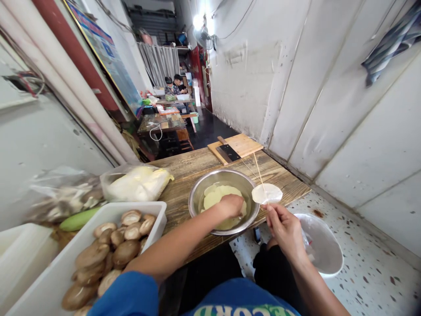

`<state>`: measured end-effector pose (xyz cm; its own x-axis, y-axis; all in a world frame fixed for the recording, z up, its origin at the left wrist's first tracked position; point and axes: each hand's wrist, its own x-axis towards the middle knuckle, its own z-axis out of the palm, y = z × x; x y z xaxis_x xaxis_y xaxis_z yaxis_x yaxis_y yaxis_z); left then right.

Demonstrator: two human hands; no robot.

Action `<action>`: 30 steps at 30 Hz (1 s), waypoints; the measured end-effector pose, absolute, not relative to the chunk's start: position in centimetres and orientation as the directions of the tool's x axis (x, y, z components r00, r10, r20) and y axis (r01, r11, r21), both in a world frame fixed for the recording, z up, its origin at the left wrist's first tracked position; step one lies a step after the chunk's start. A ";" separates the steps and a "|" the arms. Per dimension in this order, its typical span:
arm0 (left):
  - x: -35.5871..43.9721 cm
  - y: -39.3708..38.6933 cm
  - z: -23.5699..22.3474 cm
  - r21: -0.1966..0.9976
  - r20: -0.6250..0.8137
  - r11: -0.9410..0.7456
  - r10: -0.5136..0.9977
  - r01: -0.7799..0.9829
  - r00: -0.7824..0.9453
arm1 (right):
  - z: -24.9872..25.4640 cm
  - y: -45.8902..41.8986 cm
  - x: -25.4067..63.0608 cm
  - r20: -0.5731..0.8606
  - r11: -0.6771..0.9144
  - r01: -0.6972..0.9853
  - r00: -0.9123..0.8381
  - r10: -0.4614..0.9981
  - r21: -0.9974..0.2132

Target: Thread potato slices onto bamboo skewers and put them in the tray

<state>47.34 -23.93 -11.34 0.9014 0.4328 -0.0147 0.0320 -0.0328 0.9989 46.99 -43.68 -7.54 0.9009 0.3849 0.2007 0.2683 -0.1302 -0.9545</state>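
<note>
My right hand (284, 228) pinches the lower end of a thin wooden skewer (258, 169). A pale, round, thin slice (270, 193) is threaded on it just above my fingers. Inside the metal bowl (193, 210), my left hand (233, 205) reaches down with curled fingers; the fingertips are hidden, so what they grip does not show. Pale yellow round slices (213, 195) lie in liquid in that bowl. A second skewer (249, 169) lies on the wooden table behind the bowl.
A cleaver (228, 152) rests on a cutting board (245, 145) at the table's far end. At left are a white bin (161, 213) of mushrooms (126, 252), a bagged pale food (138, 182) and a green vegetable (79, 219). A lined bucket (335, 259) stands right. Two people sit far back.
</note>
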 end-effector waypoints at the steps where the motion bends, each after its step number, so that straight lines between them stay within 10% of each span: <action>1: 47.4 -24.6 -11.9 0.992 -0.040 -0.090 0.414 0.084 0.910 | -7.5 -43.8 46.9 0.201 -0.130 0.271 0.897 0.393 -0.954; 10: 47.8 -22.3 -10.0 0.780 -0.226 -0.536 0.241 0.324 0.944 | -8.3 -44.6 46.4 0.131 -0.149 0.224 0.874 0.468 -0.963; 14: 47.4 -20.2 -8.4 0.959 -0.282 0.027 0.184 0.282 0.942 | -9.3 -44.4 46.1 0.093 -0.157 0.195 0.861 0.500 -0.968; 18: 46.9 -19.2 -7.5 0.814 -0.260 0.564 0.140 0.139 0.955 | -10.3 -44.0 45.7 0.055 -0.174 0.174 0.843 0.535 -0.969; 30: 48.0 -18.0 -8.9 0.762 -0.307 0.636 0.525 -0.127 0.794 | -10.0 -43.3 44.5 0.032 -0.230 0.216 0.791 0.611 -0.949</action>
<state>48.00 -17.99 -8.87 0.7937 0.5254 -0.3067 -0.1265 0.6356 0.7615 44.52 -43.28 -10.00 0.7911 0.6109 0.0316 0.2158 -0.2304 -0.9489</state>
